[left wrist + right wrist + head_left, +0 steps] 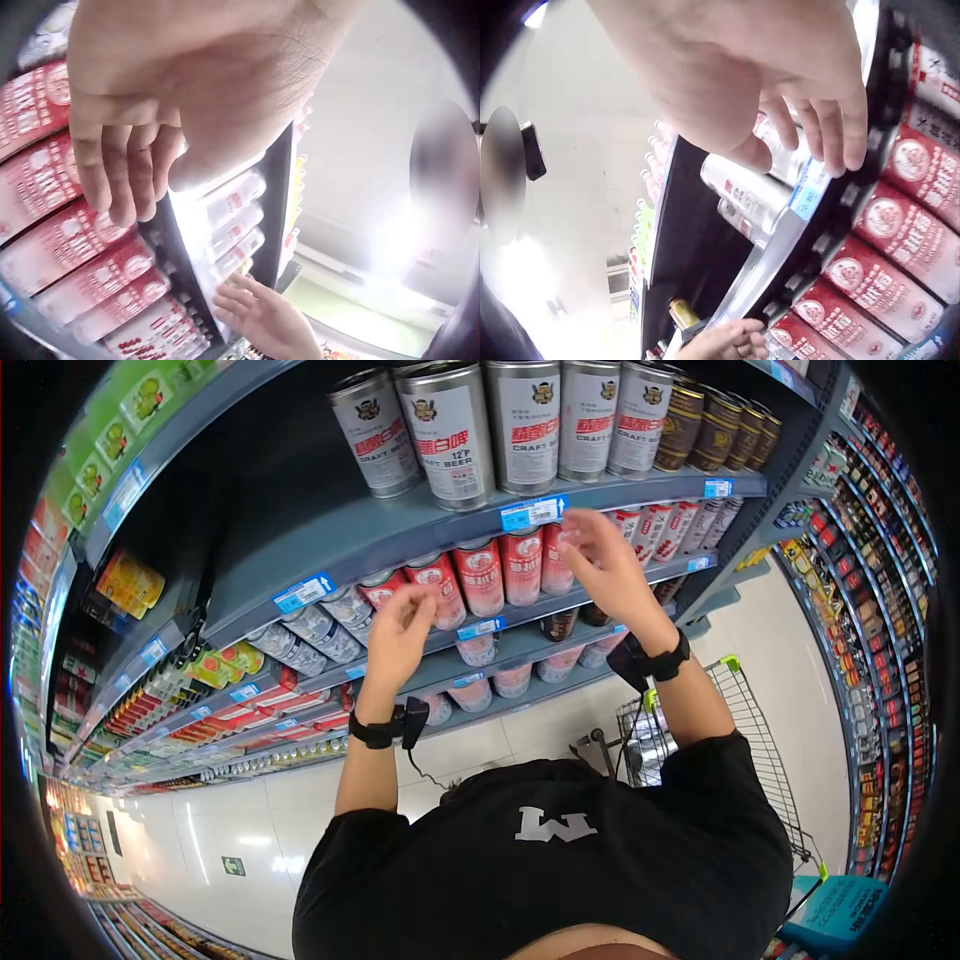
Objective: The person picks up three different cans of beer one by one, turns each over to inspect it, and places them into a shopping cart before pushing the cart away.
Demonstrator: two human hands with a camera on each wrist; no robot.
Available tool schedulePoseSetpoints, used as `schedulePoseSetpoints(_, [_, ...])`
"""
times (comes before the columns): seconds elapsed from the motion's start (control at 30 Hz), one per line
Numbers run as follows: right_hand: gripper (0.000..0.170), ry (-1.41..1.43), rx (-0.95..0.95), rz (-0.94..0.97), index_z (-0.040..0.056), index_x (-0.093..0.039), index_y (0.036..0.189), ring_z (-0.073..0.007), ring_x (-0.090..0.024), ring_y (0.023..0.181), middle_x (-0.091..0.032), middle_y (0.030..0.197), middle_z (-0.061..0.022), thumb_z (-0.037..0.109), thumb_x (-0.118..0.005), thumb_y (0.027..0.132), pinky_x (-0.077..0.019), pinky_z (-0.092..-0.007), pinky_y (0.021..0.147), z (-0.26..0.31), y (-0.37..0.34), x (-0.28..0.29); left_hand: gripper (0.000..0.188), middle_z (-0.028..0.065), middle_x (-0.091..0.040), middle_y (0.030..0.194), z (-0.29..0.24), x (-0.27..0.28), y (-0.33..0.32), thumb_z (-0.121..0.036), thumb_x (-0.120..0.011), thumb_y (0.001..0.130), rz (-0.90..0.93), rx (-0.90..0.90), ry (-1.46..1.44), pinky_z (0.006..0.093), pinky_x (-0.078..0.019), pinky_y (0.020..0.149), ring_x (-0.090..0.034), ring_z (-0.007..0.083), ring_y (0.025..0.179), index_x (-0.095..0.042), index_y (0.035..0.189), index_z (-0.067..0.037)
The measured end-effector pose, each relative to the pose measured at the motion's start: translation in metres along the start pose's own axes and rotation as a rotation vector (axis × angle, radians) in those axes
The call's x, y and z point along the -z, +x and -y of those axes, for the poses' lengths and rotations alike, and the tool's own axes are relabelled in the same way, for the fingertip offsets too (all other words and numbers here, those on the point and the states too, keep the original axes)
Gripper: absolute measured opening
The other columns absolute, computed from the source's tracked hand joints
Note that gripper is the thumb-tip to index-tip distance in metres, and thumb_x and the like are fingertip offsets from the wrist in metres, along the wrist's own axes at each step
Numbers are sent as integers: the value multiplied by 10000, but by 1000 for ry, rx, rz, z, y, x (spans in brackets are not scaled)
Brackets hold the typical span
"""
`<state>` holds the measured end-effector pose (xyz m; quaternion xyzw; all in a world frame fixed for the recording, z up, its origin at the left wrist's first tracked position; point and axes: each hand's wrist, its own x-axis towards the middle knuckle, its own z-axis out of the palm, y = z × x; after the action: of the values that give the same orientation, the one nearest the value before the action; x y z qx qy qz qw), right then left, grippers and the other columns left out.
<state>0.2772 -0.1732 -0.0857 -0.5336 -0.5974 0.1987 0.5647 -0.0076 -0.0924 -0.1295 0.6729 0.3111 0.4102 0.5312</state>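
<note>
My left hand [398,645] hovers in front of a row of red-and-pink cans [481,575], fingers loosely bent and holding nothing. Higher up and to the right, my right hand [605,570] is raised beside the blue-and-white price label [533,512] on the shelf edge, also holding nothing. Large white-and-silver craft beer cans [447,445] stand upright on the shelf above. In the right wrist view, the right fingers [830,135] overlap the shelf edge and its label. The left wrist view shows relaxed left fingers [142,169] before the red cans.
Brown-and-gold cans [718,430] stand right of the white ones. Blue-and-white cans [315,630] sit left of the red row. A wire shopping cart [760,745] with green corners is at my right side. Another stocked shelf [870,630] lines the aisle's far right.
</note>
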Motion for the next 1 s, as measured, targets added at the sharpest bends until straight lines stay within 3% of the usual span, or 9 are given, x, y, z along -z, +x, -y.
schedulePoseSetpoints(0.13, [492,-63,295,-95,12,-442,1322,-304,-585,1107,-511,1275,-201,130,-642,888,-487,-366,940,27,44,-30,230,84,-644,1064,-54,-7,33,-138,-556,974,-116,-209,19,257,-469,866,-605,137,999,-567,1151,10])
schedulePoseSetpoints(0.27, [613,11,291,-73,-10,-357,1385,-335,-518,1185,-466,1310,-233,157,-655,875,-440,-391,994,43,73,-54,273,89,-609,1152,-76,-13,67,-165,-557,977,-255,-386,81,261,-454,897,-584,140,1040,-539,1191,3])
schedulePoseSetpoints(0.37, [741,-72,373,-132,-101,-248,1403,-359,-475,1223,-453,1295,-288,167,-665,852,-366,-403,1052,38,87,-66,368,107,-553,1249,-84,-15,88,-273,-517,997,-241,-288,-37,323,-411,985,-519,179,1163,-496,1258,-15])
schedulePoseSetpoints(0.43, [750,-49,389,-130,-99,-239,1407,-363,-474,1223,-448,1299,-288,168,-665,850,-369,-404,1050,38,90,-70,491,128,-477,1357,-87,-20,96,-396,-454,1008,-215,-204,-74,388,-348,1065,-440,237,1283,-445,1329,-25])
schedulePoseSetpoints(0.6, [787,-116,407,-209,-121,-217,1401,-433,-404,1234,-410,1310,-303,168,-666,822,-314,-464,1066,42,95,-85,577,138,-470,1367,-83,-34,134,-462,-389,1016,-309,-276,-108,408,-311,1087,-432,233,1281,-393,1389,-20])
schedulePoseSetpoints(0.73, [808,-191,437,-271,-122,-208,1403,-467,-381,1202,-379,1308,-310,175,-665,807,-291,-506,1054,37,102,-96,562,124,-512,1320,-83,-38,154,-458,-380,1022,-131,-260,-181,333,-358,1028,-472,193,1211,-398,1389,-31])
schedulePoseSetpoints(0.8, [825,-168,398,-268,-119,-204,1409,-456,-382,1209,-380,1310,-307,192,-670,804,-295,-493,1059,34,100,-94,574,147,-545,1246,-79,-38,151,-449,-440,1005,-202,-315,-115,334,-427,941,-532,206,1121,-384,1368,-8])
schedulePoseSetpoints(0.9, [803,48,387,-187,-100,-235,1422,-407,-405,1234,-393,1324,-278,245,-669,842,-314,-449,1067,25,104,-91,559,151,-594,1162,-77,-37,138,-422,-496,991,-374,-337,55,353,-455,895,-578,221,1045,-400,1347,-2])
schedulePoseSetpoints(1.0, [741,6,374,-137,-90,-277,1413,-393,-417,1240,-399,1333,-261,266,-648,879,-323,-437,1067,23,107,-86,555,159,-623,1094,-80,-34,132,-397,-537,977,-404,-373,174,355,-474,858,-603,223,991,-409,1339,4])
